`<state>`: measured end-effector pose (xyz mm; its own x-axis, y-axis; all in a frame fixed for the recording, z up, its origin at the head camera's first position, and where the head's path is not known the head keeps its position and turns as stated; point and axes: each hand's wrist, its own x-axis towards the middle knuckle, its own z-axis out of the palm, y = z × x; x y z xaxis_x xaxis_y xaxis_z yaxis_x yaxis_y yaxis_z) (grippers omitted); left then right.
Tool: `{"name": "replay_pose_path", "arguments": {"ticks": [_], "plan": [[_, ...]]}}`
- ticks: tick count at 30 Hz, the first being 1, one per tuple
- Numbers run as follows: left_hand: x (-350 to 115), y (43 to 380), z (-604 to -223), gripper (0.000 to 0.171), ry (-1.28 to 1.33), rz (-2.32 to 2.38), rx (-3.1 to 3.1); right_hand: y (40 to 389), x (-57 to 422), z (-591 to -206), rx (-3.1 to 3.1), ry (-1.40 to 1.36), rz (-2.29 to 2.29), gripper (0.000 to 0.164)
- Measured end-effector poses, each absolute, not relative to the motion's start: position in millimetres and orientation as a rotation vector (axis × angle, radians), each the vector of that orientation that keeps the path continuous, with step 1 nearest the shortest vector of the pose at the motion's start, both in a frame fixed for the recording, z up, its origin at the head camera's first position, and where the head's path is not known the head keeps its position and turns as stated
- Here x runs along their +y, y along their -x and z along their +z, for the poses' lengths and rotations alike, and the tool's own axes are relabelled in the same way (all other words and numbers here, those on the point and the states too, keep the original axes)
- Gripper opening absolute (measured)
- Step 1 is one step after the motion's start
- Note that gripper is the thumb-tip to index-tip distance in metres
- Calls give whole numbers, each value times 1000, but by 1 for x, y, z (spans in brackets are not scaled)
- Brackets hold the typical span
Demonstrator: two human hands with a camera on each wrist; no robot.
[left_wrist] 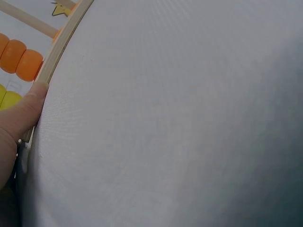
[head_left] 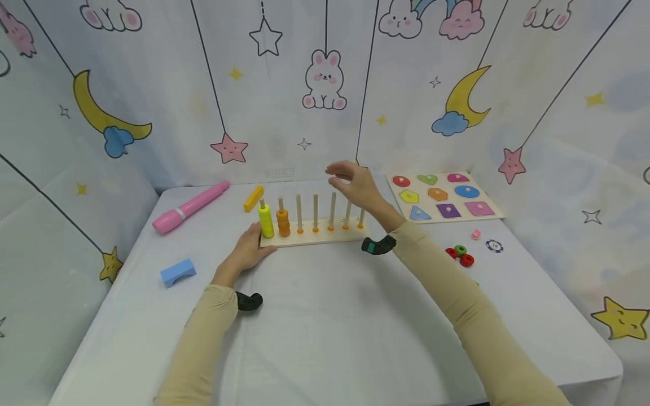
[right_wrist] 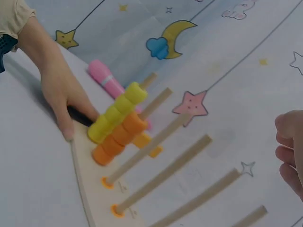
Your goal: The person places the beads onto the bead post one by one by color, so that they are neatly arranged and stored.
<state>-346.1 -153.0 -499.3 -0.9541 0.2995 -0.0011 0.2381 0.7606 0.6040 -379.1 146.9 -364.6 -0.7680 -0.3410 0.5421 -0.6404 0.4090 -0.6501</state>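
Note:
A wooden bead stacker (head_left: 325,235) with a row of upright pegs stands toward the back of the table. Yellow-green beads (head_left: 266,220) fill most of its leftmost peg, and a shorter stack of orange beads (head_left: 282,223) sits on the peg beside it. The other pegs carry no beads. At the stacker's left end, my left hand (head_left: 249,248) grips the base, thumb along the front edge (left_wrist: 35,97). My right hand (head_left: 358,185) is raised above the pegs on the right, fingers bent and apart from the thumb, with nothing seen between them.
A shape puzzle board (head_left: 420,212) lies at the back right. Nearer are red and green beads (head_left: 466,260), a poker chip (head_left: 494,246) and a small pink piece (head_left: 475,234). To the left lie a pink microphone-like toy (head_left: 190,208), a yellow block (head_left: 253,198) and a blue arch block (head_left: 178,273).

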Motion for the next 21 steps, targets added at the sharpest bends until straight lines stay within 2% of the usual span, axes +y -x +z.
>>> {"name": "replay_pose_path", "arguments": {"ticks": [5,12,21], "plan": [[-153,346,-498,82,-427,951,2848,357,182,-344,-2298,-768,1291,25],[-153,344,-497,83,-422,940,2849,370,258,-373,-2367,-553,1255,29],[-154,343,-497,84,-414,948,2836,344,339,-412,-2536,-260,1159,34]]}}
